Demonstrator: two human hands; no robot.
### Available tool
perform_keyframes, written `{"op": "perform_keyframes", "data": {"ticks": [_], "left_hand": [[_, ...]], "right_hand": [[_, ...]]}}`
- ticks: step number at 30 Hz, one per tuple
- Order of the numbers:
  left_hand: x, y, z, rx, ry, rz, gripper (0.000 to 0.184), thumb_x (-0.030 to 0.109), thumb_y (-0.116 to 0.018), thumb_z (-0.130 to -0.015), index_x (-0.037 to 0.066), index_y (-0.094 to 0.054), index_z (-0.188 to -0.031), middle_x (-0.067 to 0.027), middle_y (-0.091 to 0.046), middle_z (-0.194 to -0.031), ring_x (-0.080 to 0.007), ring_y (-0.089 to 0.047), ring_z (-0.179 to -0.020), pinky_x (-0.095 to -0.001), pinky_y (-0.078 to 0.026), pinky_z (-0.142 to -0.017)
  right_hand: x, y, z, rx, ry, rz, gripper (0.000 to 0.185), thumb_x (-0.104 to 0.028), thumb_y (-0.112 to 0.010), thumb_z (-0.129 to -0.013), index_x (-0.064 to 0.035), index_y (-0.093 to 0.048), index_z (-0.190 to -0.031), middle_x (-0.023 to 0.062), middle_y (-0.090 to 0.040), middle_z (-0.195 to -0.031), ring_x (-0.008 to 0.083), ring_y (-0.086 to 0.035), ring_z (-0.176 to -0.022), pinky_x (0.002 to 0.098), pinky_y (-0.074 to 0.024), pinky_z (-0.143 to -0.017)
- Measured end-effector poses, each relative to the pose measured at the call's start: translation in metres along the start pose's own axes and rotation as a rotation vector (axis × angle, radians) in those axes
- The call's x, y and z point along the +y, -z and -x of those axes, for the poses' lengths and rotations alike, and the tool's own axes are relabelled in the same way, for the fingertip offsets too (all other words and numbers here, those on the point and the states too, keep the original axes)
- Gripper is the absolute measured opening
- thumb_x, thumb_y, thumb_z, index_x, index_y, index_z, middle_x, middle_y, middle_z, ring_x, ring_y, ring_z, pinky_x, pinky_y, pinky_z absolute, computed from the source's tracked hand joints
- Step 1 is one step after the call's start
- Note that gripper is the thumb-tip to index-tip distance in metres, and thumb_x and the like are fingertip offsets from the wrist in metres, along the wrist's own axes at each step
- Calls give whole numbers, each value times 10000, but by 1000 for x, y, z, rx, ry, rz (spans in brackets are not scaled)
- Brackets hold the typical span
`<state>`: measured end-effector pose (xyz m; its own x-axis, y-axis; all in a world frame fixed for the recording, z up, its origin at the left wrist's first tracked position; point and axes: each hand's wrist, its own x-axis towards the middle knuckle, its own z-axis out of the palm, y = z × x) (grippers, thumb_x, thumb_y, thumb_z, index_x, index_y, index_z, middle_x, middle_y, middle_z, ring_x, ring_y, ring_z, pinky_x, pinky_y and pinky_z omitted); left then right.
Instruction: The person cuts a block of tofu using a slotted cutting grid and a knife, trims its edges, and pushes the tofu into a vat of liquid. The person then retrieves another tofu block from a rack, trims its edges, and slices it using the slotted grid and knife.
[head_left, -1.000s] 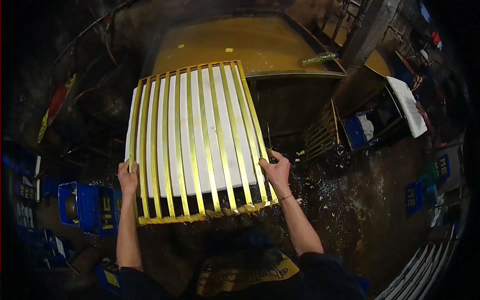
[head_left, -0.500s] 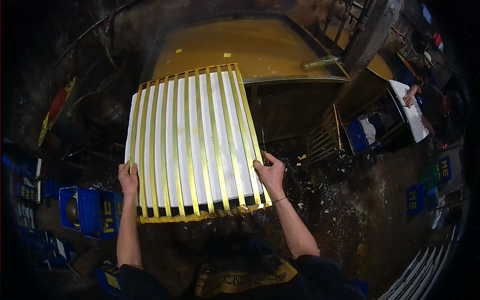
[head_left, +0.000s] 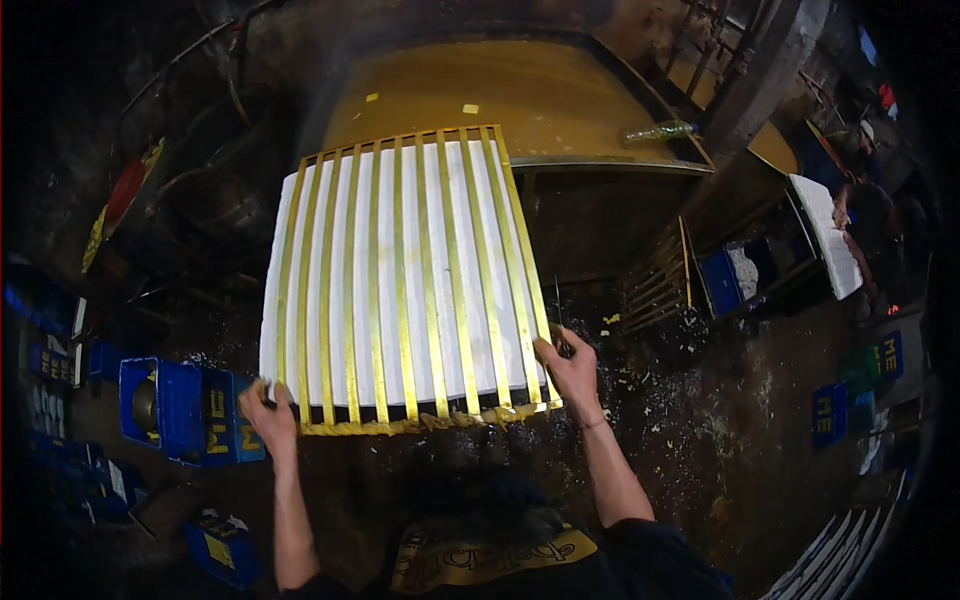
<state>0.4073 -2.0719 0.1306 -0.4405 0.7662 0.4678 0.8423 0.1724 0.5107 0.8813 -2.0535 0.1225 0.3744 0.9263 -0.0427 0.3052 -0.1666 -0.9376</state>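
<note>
The right hand (head_left: 573,368) is gripping the near right edge of a yellow rack of long parallel slats (head_left: 378,340), its thumb pressing from above. The left hand (head_left: 268,412) is curling half closed at the near left corner; whether it is gripping firmly, I cannot tell. The rack is lying over a broad, flat white slab (head_left: 390,260), which is showing between the slats and jutting past them on the left. Both are tilting in front of a large rectangular vat (head_left: 610,166), the far ends of the slats overlapping its near rim in this view.

If the left hand is holding only loosely, the near left corner could be sagging, letting the slab slide or crack between the slats; an uneven lift would be the likely cause.

The vat is holding murky yellow-brown liquid (head_left: 520,85), with a yellow square piece (head_left: 470,108) floating in it and a clear plastic bottle (head_left: 658,131) resting near its right side. On the left, a blue plastic crate with yellow lettering (head_left: 185,410) is holding a round object (head_left: 144,412), too dim to name. On the right, a blue bin (head_left: 718,285) is containing crumpled white material (head_left: 746,272).
</note>
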Motion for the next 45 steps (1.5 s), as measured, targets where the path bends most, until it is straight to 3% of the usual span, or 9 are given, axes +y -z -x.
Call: {"op": "perform_keyframes", "data": {"ticks": [4, 7, 25, 30, 34, 36, 39, 42, 45], "left_hand": [[-7, 5, 47, -137, 680, 544, 258, 184, -634, -936, 13, -544, -1107, -95, -564, -959, -191, -555, -795, -333, -518, -658], [6, 10, 47, -176, 783, 825, 273, 189, -561, -981, 19, -490, -1183, -90, -584, -958, -178, -620, -766, -337, -591, -616], [-4, 16, 37, -287, 751, 1102, 255, 190, -504, -1006, -18, -481, -1152, -103, -545, -1000, -193, -608, -867, -431, -634, -657], [-1, 23, 35, -320, 787, 1096, 320, 202, -553, -978, -27, -469, -1185, -134, -531, -1051, -222, -597, -923, -409, -613, -723], [41, 45, 40, 56, -130, 338, 517, 190, -668, -870, -12, -430, -1282, -182, -490, -1179, -329, -511, -1140, -433, -403, -1007], [88, 56, 50, -279, -437, 515, 543, 140, -720, -835, 2, -469, -1296, -204, -463, -1333, -358, -432, -1253, -454, -325, -1071], [130, 54, 55, -698, -716, 668, 359, 102, -708, -850, 6, -580, -1171, -157, -599, -1177, -315, -569, -1105, -425, -437, -968], [129, 31, 52, -1072, -349, 943, 127, 108, -658, -904, -9, -638, -950, -97, -677, -818, -184, -659, -694, -297, -516, -617], [142, 5, 38, -1208, -22, 1066, 99, 55, -579, -955, -39, -607, -964, -81, -666, -802, -90, -595, -648, -250, -494, -585]], "right_hand": [[29, -3, 16, 37, 74, -19, 427, -189, -746, -785, 58, -662, -1123, 169, -705, -1053, 185, -651, -976, 303, -485, -876], [34, -8, 18, 56, 60, -71, 385, -117, -719, -798, 75, -654, -1125, 134, -697, -1047, 169, -625, -967, 302, -479, -872], [29, -15, 13, 109, 36, -210, 271, -67, -694, -827, 58, -680, -1067, -13, -651, -883, 75, -553, -770, 238, -463, -697], [-16, -12, 37, 327, 278, 190, 447, -96, -669, -853, 39, -525, -1255, 84, -577, -1048, 177, -526, -958, 307, -432, -880], [-99, 17, 83, -316, 339, 208, 514, 2, -590, -816, -7, -440, -1307, 158, -557, -1120, 273, -537, -1075, 370, -418, -952], [-129, 11, 104, -612, 517, 463, 424, 11, -627, -790, 10, -565, -1210, 190, -615, -1096, 331, -589, -1059, 391, -453, -935], [-185, 4, 126, -915, 122, 419, 367, -9, -684, -780, 13, -667, -1146, 169, -681, -1116, 332, -649, -1034, 379, -499, -924], [-164, 32, 136, -830, -94, -157, 433, -7, -685, -786, 49, -628, -1212, 183, -633, -1245, 291, -616, -1138, 387, -472, -988], [-166, 14, 137, -608, -50, -747, 591, -29, -669, -809, 99, -465, -1349, 199, -633, -1176, 243, -615, -1070, 355, -485, -943]]}}
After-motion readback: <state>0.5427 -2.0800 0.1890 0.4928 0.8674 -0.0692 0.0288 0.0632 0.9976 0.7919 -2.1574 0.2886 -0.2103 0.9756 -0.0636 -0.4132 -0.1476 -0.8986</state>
